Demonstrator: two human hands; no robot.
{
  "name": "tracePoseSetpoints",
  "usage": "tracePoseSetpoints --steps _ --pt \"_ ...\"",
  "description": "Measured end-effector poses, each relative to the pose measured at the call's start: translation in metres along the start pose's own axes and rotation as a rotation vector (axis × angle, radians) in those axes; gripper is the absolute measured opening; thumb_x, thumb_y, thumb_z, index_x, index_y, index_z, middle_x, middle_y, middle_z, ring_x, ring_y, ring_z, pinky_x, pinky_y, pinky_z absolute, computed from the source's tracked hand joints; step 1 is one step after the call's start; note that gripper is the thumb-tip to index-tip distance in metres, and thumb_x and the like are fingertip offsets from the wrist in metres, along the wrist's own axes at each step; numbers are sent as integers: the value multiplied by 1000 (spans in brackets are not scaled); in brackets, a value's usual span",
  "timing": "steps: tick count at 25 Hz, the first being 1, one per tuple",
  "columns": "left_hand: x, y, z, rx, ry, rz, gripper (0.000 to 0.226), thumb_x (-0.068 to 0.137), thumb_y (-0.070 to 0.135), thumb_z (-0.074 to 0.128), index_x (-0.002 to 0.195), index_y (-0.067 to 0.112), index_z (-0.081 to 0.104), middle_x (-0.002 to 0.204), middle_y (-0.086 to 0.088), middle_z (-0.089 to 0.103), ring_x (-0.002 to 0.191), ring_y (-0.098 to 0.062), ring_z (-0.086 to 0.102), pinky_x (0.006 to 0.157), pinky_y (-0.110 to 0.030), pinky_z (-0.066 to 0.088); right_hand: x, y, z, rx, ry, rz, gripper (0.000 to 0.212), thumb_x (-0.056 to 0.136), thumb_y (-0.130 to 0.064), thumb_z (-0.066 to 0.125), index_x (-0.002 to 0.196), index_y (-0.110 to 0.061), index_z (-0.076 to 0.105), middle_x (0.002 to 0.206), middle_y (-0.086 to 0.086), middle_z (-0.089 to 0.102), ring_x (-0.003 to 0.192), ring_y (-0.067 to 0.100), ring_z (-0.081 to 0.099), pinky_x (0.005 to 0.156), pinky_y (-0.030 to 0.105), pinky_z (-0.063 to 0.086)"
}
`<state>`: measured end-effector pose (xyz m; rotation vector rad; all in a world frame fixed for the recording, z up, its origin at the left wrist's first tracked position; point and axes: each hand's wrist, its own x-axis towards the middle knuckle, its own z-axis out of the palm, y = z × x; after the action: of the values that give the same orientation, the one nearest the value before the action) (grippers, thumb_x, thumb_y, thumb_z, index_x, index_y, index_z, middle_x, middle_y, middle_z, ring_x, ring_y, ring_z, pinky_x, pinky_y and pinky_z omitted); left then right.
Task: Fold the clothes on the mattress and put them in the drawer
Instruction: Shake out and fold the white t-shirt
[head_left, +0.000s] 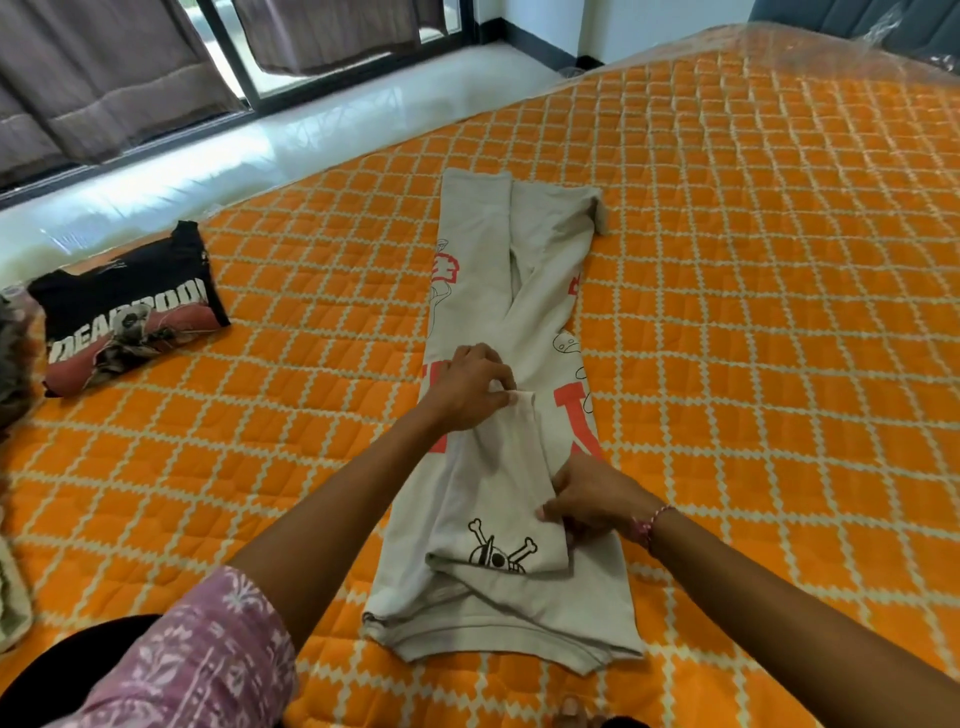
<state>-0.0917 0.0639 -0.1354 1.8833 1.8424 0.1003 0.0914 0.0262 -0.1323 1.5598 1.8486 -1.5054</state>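
A pale grey cotton T-shirt with red lettering and black cartoon line drawings (519, 322) lies in a long narrow strip down the middle of the orange quilted mattress (753, 312), both sides already folded inward. I am working on the shirt's near end, where a sleeve printed with a black skull and crossbones (498, 499) is laid over the body. My left hand (475, 387) pinches the sleeve's far edge between thumb and fingers, fingers curled closed on the cloth. My right hand (592, 501), a pink thread bracelet on its wrist, grips the sleeve's right edge the same way. Holding it at two points lets me pull it flat, I judge, so the strip stays even for folding crosswise. To the shirt's left, well apart, rests a folded black T-shirt with white lettering and a red graphic (130, 312), finished and waiting. No drawer is in sight.
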Motion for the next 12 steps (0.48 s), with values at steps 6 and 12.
tracePoseSetpoints --steps 6,12 --pt "17 7 2 228 -15 -54 26 96 32 46 118 20 55 126 -6 48 112 -24 48 95 -40 34 7 -14 -64 -101 82 -7 33 89 -38 64 82 -7 71 65 1 67 50 9 59 45 17 46" --pt "103 12 -18 28 219 12 48 97 35 47 141 20 37 143 -7 40 128 -24 40 104 -37 34 97 -56 -186 440 413 -71 22 96 -14 54 85 3 62 75 12 60 63 20 56 61 32 50"
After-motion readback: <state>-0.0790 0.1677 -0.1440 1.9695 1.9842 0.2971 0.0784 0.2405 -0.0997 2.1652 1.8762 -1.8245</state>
